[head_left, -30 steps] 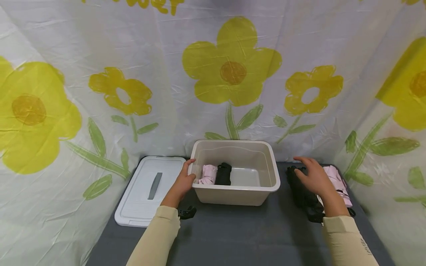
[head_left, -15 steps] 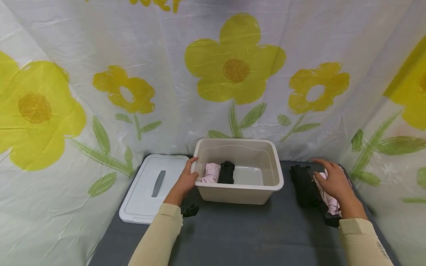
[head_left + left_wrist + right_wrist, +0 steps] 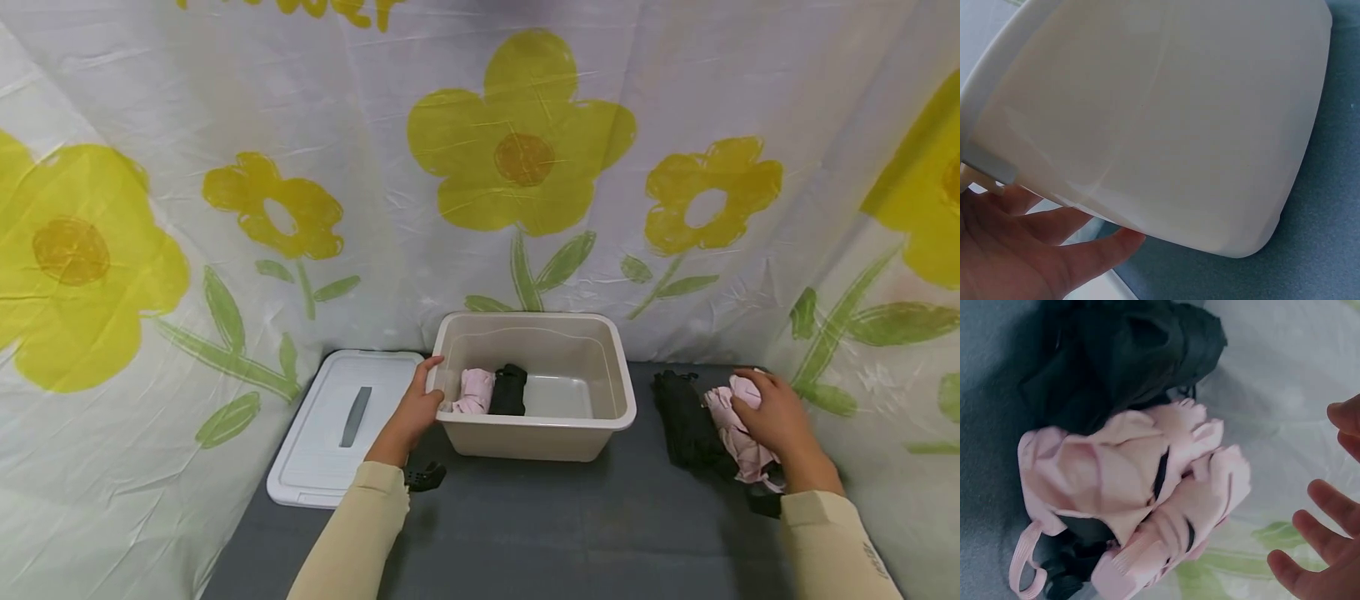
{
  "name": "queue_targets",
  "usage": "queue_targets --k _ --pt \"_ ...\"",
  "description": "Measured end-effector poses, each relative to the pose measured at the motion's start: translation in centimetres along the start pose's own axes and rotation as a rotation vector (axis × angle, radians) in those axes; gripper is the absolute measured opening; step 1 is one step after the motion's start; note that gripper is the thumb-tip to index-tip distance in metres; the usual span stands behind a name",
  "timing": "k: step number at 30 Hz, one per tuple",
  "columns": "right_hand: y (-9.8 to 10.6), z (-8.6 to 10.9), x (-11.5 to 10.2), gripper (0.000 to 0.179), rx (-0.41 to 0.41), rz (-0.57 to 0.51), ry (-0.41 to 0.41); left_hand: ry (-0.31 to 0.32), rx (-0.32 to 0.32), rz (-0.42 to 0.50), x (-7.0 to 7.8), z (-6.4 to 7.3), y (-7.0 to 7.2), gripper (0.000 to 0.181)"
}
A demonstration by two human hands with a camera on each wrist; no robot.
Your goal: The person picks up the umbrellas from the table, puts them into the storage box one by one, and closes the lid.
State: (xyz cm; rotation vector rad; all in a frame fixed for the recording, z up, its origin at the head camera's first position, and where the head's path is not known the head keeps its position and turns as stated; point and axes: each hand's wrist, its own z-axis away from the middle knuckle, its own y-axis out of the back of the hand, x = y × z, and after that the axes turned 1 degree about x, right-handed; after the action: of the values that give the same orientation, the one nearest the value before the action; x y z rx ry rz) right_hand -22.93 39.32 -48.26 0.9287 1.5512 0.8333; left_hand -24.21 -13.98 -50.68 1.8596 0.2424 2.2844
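Note:
My left hand [image 3: 412, 417] grips the left rim of a beige plastic storage bin [image 3: 525, 440]. In the left wrist view, its fingers lie along the outer wall. Inside the bin, at the left, a rolled pink fabric bundle [image 3: 474, 392] lies beside a rolled black bundle [image 3: 508, 390]. At the far right, my right hand [image 3: 780, 425] hovers over pink fabric bundles [image 3: 1097, 469], one with a ribbed strap loop. Its fingers are spread and apart from the fabric in the right wrist view. A black fabric bundle [image 3: 686, 425] lies just left of the pink ones.
A white lid [image 3: 318, 450] with a grey handle lies flat left of the bin. The dark grey table [image 3: 540, 525] extends in front. A white sheet [image 3: 382, 250] printed with yellow flowers hangs behind and along both sides.
My right hand has moved right, from above the black bundle to above the pink ones, and come lower. The left hand stays on the bin's rim.

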Motion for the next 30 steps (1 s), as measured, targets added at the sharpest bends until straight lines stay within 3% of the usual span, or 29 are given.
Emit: queue_targets --k 20,30 --pt "-1.9 -0.1 5.2 0.053 -0.014 0.005 -0.065 0.008 -0.008 0.005 0.1 0.3 0.2 0.063" --pt "-2.0 -0.2 6.9 0.056 -0.126 0.022 -0.102 0.0 -0.01 0.015 0.4 0.4 0.0 0.063"
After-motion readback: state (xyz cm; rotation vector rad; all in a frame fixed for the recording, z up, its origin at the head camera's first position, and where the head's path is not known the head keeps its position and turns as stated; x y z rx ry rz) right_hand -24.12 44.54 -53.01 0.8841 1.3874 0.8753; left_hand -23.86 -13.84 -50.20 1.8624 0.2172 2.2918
